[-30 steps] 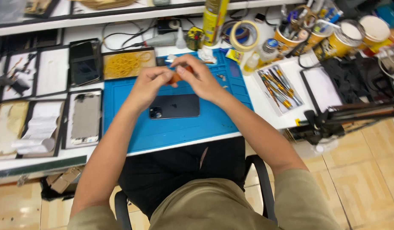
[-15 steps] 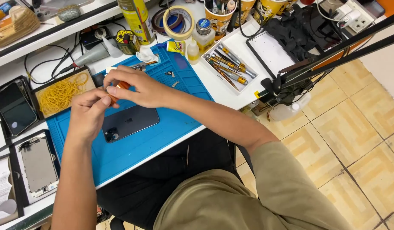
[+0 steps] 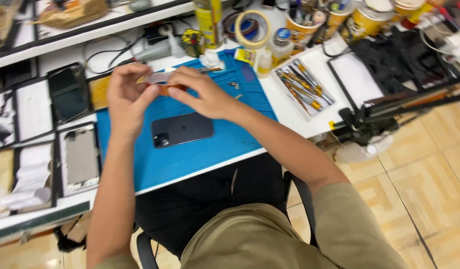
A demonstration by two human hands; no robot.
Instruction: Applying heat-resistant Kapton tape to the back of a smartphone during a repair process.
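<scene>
Both hands, left [image 3: 124, 97] and right [image 3: 202, 94], pinch a thin orange strip [image 3: 169, 88] above the dark phone [image 3: 182, 129]. Each grip is narrow, so the strip could tear or slip if pulled unevenly.

My white counter [image 3: 294, 112] carries a blue work mat [image 3: 190, 154]. A dark phone [image 3: 182, 129] lies face down on the mat. A tray of screwdrivers [image 3: 302, 87] sits right of it; an opened phone [image 3: 80, 158] lies left.
</scene>
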